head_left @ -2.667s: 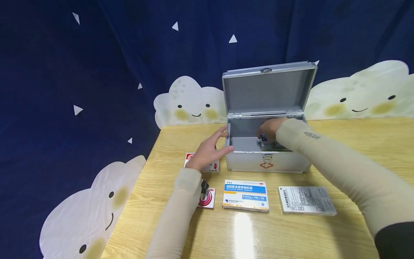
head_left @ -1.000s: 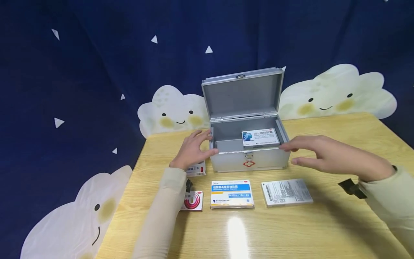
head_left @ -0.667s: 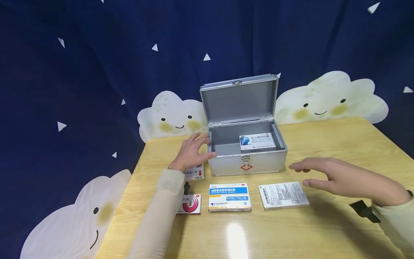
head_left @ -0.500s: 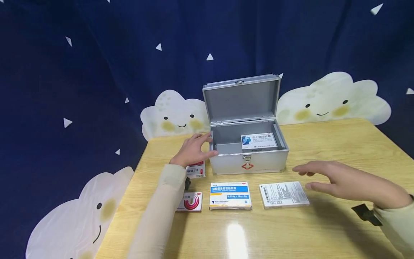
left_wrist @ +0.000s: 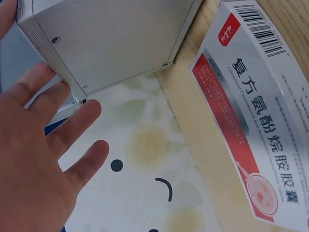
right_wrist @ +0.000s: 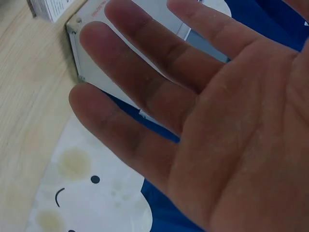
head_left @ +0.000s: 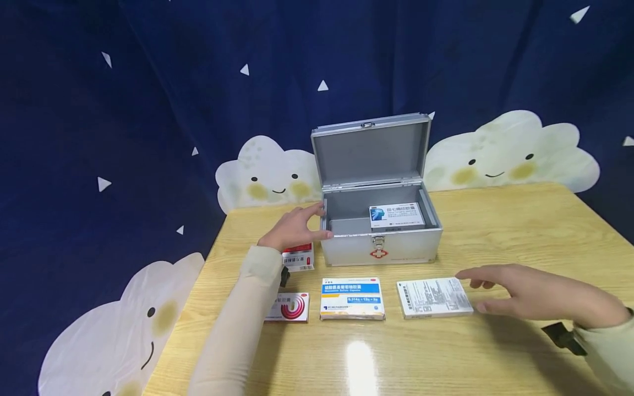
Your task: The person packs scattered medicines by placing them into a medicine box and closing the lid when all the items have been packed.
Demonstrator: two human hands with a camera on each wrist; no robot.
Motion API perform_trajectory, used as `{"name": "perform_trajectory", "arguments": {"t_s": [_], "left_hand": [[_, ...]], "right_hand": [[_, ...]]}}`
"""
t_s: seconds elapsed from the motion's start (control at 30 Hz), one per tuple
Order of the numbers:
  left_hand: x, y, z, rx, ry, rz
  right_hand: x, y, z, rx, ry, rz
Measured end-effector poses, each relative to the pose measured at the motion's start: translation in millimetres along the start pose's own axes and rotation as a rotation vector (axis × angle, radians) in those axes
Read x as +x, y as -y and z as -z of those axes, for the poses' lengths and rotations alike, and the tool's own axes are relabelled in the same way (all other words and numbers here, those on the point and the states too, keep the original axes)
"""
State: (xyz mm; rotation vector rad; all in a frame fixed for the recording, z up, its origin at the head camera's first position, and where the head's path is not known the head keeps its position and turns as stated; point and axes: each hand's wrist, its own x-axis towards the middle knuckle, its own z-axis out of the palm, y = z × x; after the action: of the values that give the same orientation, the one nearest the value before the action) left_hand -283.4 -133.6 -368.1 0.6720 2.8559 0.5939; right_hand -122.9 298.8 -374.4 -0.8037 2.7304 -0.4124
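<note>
A silver first-aid case (head_left: 381,250) stands with its lid raised. One white medicine box with a blue head picture (head_left: 398,215) lies inside, toward the right. My left hand (head_left: 294,228) rests at the case's left rim, thumb at the front edge; its fingers (left_wrist: 79,123) are spread loosely in the left wrist view. At the right, my right hand (head_left: 535,291) hovers by the right end of a silver-white medicine box with fine print (head_left: 435,297), thumb and fingertips near its edge. In the right wrist view its palm (right_wrist: 231,130) shows bare, fingers extended.
A white-and-blue medicine box (head_left: 352,298) lies in front of the case. Left of it, my left sleeve partly covers a box with pink rings (head_left: 292,307). A red-and-white box (head_left: 299,257) lies beside the case. Behind the wooden table (head_left: 510,220) hangs a dark blue curtain (head_left: 277,33).
My right hand has come out of the case, leaving the medicine box inside, and has moved right and down to the silver-white box. My left hand stays at the rim. The head view has shifted.
</note>
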Motion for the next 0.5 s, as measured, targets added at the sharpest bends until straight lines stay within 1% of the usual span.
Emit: {"name": "perform_trajectory", "arguments": {"t_s": [0.13,0.27,0.37,0.5], "left_hand": [[-0.9,-0.2,-0.5,-0.071,0.03,0.015],[0.2,-5.1,5.0,-0.121,0.063,0.052],[1.6,-8.9,10.3,-0.088,0.082,0.065],[3.7,-10.1,12.4,-0.055,0.111,0.065]], "right_hand": [[4.6,4.5,-2.7,-0.017,0.011,0.018],[17.7,14.6,-1.4,-0.013,0.031,0.023],[31.4,24.5,-1.9,-0.026,0.002,0.049],[46.6,35.4,-8.7,-0.08,-0.066,0.131]]}}
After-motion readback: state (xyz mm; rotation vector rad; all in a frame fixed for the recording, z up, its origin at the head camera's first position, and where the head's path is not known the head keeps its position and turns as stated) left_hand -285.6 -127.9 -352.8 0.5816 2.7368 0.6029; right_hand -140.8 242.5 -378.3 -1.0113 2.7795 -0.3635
